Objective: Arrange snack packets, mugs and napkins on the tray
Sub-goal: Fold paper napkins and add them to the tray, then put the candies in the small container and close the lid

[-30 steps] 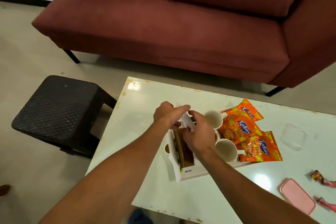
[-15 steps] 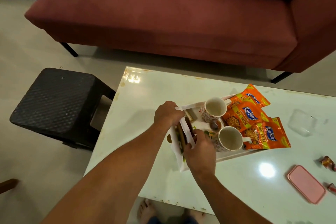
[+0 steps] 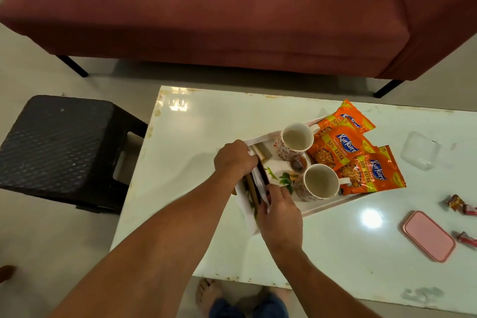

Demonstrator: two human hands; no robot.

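A glossy white bench (image 3: 322, 248), its edges flecked with rust-coloured chips, stands on a pale smooth floor (image 3: 51, 240) in front of a maroon fabric sofa (image 3: 206, 15) on thin black legs; a black woven-pattern plastic stool (image 3: 56, 147) sits at its left end. On the bench a white rectangular tray (image 3: 320, 209) with a leaf print carries two round ceramic mugs (image 3: 320, 183), patterned outside and pale inside, with three shiny orange Kurkure snack packets (image 3: 346, 147) overlapping along its far-right side. At the tray's near-left end the left hand (image 3: 235, 160) is curled down over the edge, fingers closed on white napkins (image 3: 258, 178) and a brown flat piece beside them, while the right hand (image 3: 278, 212) pinches the napkins' near end with fingers drawn together. To the right, apart from the tray, lie a clear plastic box (image 3: 419, 150), a pink rounded lid (image 3: 428, 236) and a few small wrapped sweets (image 3: 462, 208)
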